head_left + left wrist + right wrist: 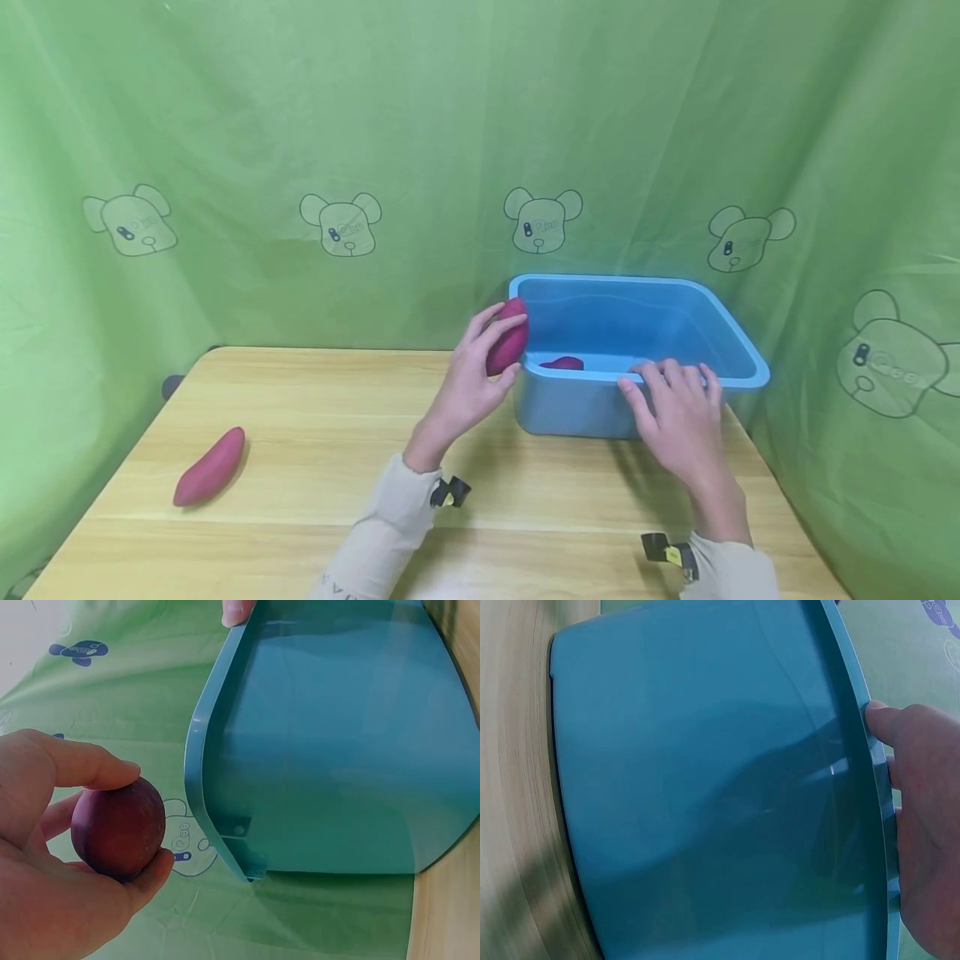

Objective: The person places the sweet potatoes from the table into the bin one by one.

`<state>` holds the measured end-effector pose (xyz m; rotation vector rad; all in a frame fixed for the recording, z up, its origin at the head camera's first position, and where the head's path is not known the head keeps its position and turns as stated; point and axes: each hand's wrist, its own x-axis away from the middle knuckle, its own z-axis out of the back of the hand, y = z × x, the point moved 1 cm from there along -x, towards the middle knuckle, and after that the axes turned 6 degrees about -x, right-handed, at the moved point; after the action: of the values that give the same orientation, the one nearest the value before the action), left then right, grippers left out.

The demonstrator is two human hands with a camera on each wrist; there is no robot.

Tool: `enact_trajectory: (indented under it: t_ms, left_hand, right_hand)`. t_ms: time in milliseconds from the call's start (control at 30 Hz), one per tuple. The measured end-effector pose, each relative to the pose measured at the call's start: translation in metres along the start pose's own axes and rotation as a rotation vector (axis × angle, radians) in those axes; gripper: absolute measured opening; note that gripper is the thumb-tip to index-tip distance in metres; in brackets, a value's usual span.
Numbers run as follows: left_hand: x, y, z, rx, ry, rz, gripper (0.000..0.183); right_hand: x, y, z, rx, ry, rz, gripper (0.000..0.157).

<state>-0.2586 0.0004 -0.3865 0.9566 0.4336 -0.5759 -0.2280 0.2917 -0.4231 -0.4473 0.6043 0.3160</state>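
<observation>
My left hand (472,375) holds a purple-red sweet potato (510,337) upright between thumb and fingers, beside the left end of a blue plastic bin (585,408). In the left wrist view the same sweet potato (118,829) appears end-on, apart from the bin's rim (196,735). The near rim of the bin is gripped by my right hand (682,417), fingers over the edge and thumb on the outer side. Inside the bin lies another sweet potato (564,363), partly hidden by the near wall. A third sweet potato (210,468) rests on the table at the left.
The light wooden table (315,492) carries the bin at its back right. Green curtains (420,125) with printed bear heads hang behind the table and along both sides. Black wrist straps (667,552) sit at the cuffs of both sleeves.
</observation>
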Motion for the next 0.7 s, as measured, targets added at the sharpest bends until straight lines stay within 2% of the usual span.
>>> enact_trajectory:
  t_ms: [300,700]
  left_hand:
    - [-0.006,0.005,-0.007,-0.003,-0.011,-0.03,0.062]
    - [-0.016,0.014,-0.015,0.025,-0.044,-0.022,0.063]
  right_hand:
    - [0.0,0.0,0.001,0.005,-0.003,-0.001,0.034]
    - [0.0,0.001,0.001,0.002,-0.011,-0.006,0.033]
